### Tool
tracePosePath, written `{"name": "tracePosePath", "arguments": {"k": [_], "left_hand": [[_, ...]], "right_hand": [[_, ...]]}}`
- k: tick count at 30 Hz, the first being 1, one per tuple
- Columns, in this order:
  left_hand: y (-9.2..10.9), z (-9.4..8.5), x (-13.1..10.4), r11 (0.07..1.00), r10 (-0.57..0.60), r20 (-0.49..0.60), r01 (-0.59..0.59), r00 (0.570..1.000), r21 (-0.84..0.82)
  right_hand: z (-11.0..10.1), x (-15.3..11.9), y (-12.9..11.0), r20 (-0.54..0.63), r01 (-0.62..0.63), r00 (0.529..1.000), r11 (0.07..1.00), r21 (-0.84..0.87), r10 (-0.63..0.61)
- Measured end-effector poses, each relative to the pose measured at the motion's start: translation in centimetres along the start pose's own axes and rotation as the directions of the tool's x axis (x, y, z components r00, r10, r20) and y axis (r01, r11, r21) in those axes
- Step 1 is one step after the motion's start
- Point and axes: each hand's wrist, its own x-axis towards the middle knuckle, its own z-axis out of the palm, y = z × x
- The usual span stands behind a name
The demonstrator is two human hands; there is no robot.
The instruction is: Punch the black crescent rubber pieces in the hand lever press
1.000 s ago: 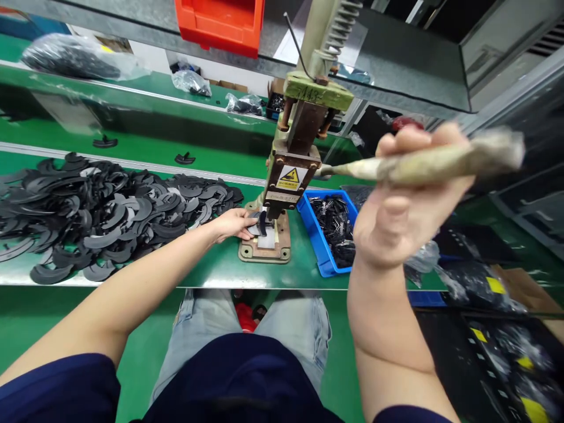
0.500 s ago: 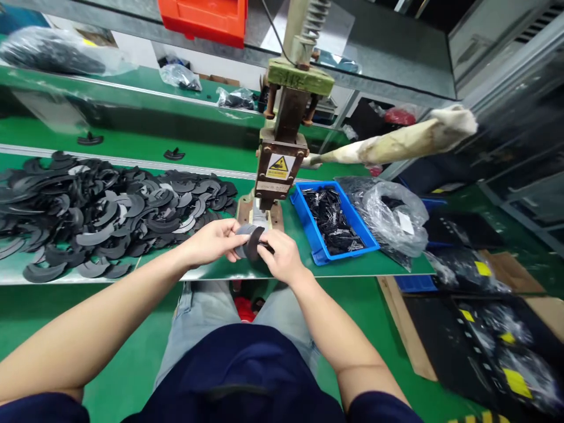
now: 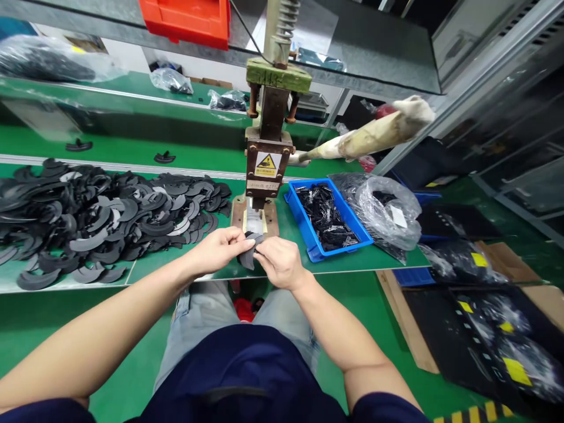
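Observation:
Between my two hands, just in front of the press base, is a dark curved piece (image 3: 247, 256). My left hand (image 3: 224, 249) pinches it from the left, thumb on top. From the right, my right hand (image 3: 282, 261) has its fingers closed at the piece's edge; any small part inside them is hidden. The hand press (image 3: 265, 167), with a warning label, stands right behind my hands, its ram over a metal fixture (image 3: 254, 222). A big heap of dark curved pieces (image 3: 106, 217) covers the table's left side.
Right of the press sits a blue tray (image 3: 304, 226) of small black parts, beside a clear plastic bag (image 3: 408, 202). The press's wrapped lever (image 3: 374, 138) sticks out to the right. A red bin (image 3: 187, 20) is on the upper shelf. Two curved pieces lie behind the heap.
The curved piece has turned in my hands and sits lower between them. The view has shifted, so the press appears further left. Both hands remain at the piece.

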Motion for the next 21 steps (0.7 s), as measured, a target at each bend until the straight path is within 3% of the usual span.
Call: {"name": "tracePosePath", "arguments": {"k": [3,8,12,17,19,21], "left_hand": [[0.2,0.0,0.0,1.0,0.014,-0.014,-0.014,1.0,-0.011],[1.0,-0.1,-0.5,0.985,0.15,-0.099,-0.14,0.984,0.103],[1.0,0.0,-0.6,0.988,0.126,-0.091,-0.117,0.988,0.102],[0.0,0.0,0.6,0.984,-0.04,0.076,0.053,0.996,-0.169],[-0.2,-0.1,1.0,0.97,-0.055,0.148,0.088,0.987,-0.226],[-0.2,-0.1,1.0,0.975,-0.034,0.133,0.062,0.991,-0.216]], "right_hand": [[0.0,0.1,0.1,-0.032,-0.04,0.999,0.997,0.07,0.042],[0.0,0.4,0.3,-0.069,-0.119,0.989,0.986,0.115,0.127],[-0.2,0.4,0.3,-0.067,-0.057,0.996,0.992,0.116,0.065],[0.2,0.1,0.4,-0.077,-0.006,0.997,0.99,0.138,0.017],[0.3,-0.2,0.4,-0.089,-0.021,0.995,0.987,0.161,0.035],[0.3,-0.5,0.3,-0.106,-0.035,0.993,0.985,0.172,0.054]]}}
